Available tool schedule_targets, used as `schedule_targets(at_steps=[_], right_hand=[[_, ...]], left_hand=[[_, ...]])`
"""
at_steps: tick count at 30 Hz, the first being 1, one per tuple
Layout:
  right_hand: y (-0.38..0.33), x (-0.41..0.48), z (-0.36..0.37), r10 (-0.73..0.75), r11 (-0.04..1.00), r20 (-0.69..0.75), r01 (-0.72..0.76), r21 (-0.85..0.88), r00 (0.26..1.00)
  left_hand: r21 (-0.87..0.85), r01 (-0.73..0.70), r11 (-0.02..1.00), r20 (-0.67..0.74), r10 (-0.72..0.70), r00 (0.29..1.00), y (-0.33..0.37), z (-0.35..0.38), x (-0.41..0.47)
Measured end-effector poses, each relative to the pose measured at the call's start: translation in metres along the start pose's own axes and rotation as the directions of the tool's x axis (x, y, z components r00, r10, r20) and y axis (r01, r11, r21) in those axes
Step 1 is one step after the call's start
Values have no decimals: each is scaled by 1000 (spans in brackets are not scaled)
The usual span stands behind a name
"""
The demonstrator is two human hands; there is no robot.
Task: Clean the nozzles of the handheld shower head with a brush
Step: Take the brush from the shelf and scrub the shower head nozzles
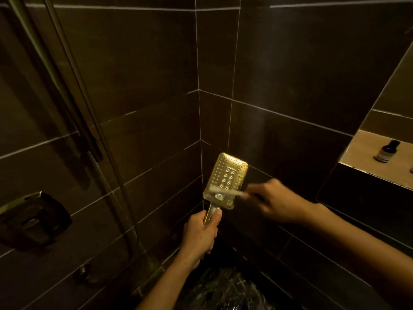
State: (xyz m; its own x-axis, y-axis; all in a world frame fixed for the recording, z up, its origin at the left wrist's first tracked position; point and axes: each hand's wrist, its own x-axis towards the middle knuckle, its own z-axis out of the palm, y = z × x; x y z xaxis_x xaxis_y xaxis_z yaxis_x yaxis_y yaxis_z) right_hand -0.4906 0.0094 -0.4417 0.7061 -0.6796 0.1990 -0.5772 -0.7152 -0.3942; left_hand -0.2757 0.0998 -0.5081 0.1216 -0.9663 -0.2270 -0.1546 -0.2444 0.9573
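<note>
Two hands in view: our left hand (pixel 201 231) is clamped around the handle of the shower head (pixel 226 180), held upright at center, nozzle face toward us. Our right hand (pixel 279 202), at 3 o'clock of it, pinches a blurred brush (pixel 225 191) lying across the lower nozzles. Small bottle (pixel 385 151) sits in the niche (pixel 357 148) at 2 o'clock.

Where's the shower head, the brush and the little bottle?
shower head (pixel 225 175): head view, on its nozzle face.
brush (pixel 225 191): head view, on its pale shaft.
bottle (pixel 385 151): head view, on its body, in the niche.
</note>
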Motion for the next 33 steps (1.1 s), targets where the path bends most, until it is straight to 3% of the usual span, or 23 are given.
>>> schedule_targets(at_steps=[1,2,5,6,7,9,11,12,15,16,20,21,24,25,26,29,30,33], right_hand=[[-4,-2,4,-34,999,85,34,-3,996],[-3,-1,4,-30,999,75,31,-19,997],[12,10,-10,136,986,-261,-156,-57,956],[14,12,-12,156,982,-307,-182,-59,939],[12,11,-11,132,987,-273,-151,-49,953],[-1,8,-2,21,1000,-35,-22,-17,999],[-9,3,10,-42,999,142,44,-8,989],[-7,4,10,-18,1000,100,19,-9,995],[4,11,-4,145,989,-238,-147,10,960],[4,11,-6,149,989,-257,-150,17,955],[-18,4,5,-12,999,116,7,38,993],[-17,4,5,-3,1000,89,2,18,996],[-5,13,-9,140,988,-273,-151,-21,952],[-2,14,-11,146,987,-309,-157,-10,940],[-4,13,-11,108,993,-258,-114,-9,960],[-18,4,3,-43,999,109,42,13,993],[-16,2,5,-47,999,115,45,16,992],[-5,6,-10,107,994,-240,-111,-5,965]], left_hand=[[9,-2,1000,-3,2,1000,0,-1,0],[14,-7,1000,-6,7,1000,-1,-2,1],[-1,-6,1000,-12,6,1000,-2,-3,2],[-13,1,1000,-8,-1,1000,-2,-3,1],[-26,9,1000,-3,-9,1000,-2,-3,1],[-37,18,999,-1,-18,1000,-3,-3,0],[-32,12,999,-9,-12,1000,-4,-4,0],[-26,5,1000,-11,-5,1000,-5,-4,0],[-19,-1,1000,-8,0,1000,-4,-4,0],[-16,5,1000,-6,-5,1000,-3,-5,-1],[-14,9,1000,-6,-9,1000,-2,-5,-2],[-12,2,1000,-5,-2,1000,-3,-5,-3],[-6,-11,1000,-11,11,1000,-3,-4,-4],[-6,-11,1000,-6,11,1000,-4,-3,-5],[-6,-11,1000,-2,11,1000,-4,-2,-6],[-11,-13,1000,-10,13,1000,-6,0,-8],[-17,-13,1000,-6,12,1000,-6,0,-9],[-36,-17,999,10,17,1000,-7,-1,-12]])
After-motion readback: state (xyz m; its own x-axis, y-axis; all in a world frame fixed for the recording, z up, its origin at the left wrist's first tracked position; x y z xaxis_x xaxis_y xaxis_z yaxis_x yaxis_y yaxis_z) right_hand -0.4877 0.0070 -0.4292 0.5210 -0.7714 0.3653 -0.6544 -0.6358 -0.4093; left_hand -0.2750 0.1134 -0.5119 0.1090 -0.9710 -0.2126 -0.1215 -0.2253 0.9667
